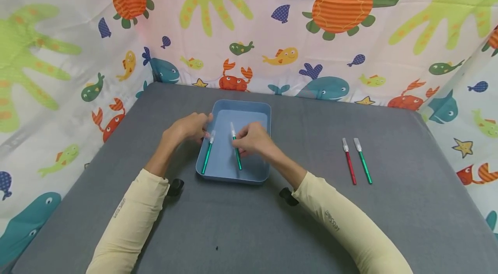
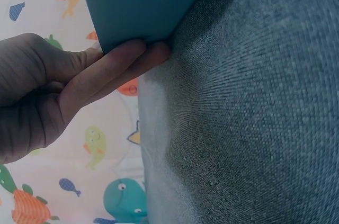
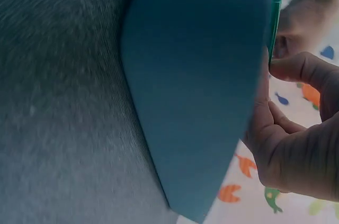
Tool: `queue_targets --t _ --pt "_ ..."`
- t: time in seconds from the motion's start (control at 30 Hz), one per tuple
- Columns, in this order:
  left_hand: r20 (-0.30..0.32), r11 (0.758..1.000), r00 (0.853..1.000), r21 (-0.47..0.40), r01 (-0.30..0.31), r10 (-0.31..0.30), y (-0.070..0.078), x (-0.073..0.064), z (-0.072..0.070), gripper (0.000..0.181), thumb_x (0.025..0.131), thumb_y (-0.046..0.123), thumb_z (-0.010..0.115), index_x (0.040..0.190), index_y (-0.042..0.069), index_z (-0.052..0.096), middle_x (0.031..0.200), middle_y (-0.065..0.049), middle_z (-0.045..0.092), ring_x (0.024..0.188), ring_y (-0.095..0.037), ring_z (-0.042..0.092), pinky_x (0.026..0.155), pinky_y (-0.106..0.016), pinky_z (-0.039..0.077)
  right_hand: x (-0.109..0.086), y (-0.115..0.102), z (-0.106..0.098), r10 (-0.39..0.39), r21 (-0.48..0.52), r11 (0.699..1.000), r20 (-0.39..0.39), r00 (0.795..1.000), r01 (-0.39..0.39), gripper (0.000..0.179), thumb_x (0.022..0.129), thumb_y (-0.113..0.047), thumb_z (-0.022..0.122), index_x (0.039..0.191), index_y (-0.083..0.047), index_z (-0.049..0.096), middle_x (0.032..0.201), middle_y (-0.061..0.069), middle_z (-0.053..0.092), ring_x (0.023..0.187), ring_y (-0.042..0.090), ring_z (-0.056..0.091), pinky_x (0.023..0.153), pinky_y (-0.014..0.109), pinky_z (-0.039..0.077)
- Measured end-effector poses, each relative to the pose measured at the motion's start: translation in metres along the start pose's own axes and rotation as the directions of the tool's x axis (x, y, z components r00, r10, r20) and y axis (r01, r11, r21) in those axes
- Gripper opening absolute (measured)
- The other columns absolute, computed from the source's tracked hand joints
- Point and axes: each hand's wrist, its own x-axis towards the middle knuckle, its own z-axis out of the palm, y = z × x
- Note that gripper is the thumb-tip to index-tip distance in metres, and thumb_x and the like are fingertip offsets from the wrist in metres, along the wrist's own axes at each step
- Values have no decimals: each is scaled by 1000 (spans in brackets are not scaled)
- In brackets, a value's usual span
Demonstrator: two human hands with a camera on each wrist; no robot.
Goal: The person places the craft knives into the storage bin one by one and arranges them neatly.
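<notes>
A shallow blue tray (image 1: 253, 174) lies on the grey table. My left hand (image 1: 193, 127) grips its left wall; in the left wrist view, thumb and fingers (image 2: 114, 65) are at the tray's edge. Over the tray, my right hand (image 1: 253, 138) pinches a slim green craft knife (image 1: 237, 157) with a clear cap, cap end pointing away from me. The right wrist view shows its green handle (image 3: 274, 23) at the thumb tip, the tray wall hiding part of the fingers. Another green craft knife (image 1: 208, 157) lies along the tray's left side, its cap near my left fingers.
Right of the tray, a red craft knife (image 1: 350, 166) and a green one (image 1: 363, 164) lie side by side on the table (image 1: 233, 230), both capped. A printed cloth (image 1: 249, 27) with sea animals hangs behind the table and along its sides.
</notes>
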Motion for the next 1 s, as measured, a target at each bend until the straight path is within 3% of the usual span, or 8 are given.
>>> queue_targets --t 0.17,0.43,0.83,1.0 --pt "4 1000 1000 22 2 -3 -2 0 -1 74 103 10 65 164 0 25 146 -28 60 111 -27 71 108 -52 53 11 -1 17 28 -36 999 23 999 -27 13 92 -7 75 98 4 77 75 9 72 66 17 74 66 31 64" --pt "18 999 1000 52 -8 7 -1 3 -2 78 102 11 67 164 -2 21 140 -28 65 105 -25 76 108 -51 53 22 -2 41 20 -32 999 38 999 -19 14 90 -6 77 97 6 79 81 18 78 71 26 79 66 34 65" --pt "23 999 999 29 -26 25 -1 5 -5 75 102 9 66 163 -3 25 137 -29 66 101 -24 76 105 -49 56 30 -7 57 18 21 1000 68 998 -19 12 91 -3 74 87 8 77 79 22 78 73 32 80 70 38 65" --pt "28 1000 1000 22 -13 12 -2 4 -6 74 102 11 66 163 -1 26 125 -24 71 94 -20 71 98 -43 57 31 -6 60 -11 43 999 91 996 7 13 90 1 72 79 7 73 76 25 76 66 32 78 66 37 65"
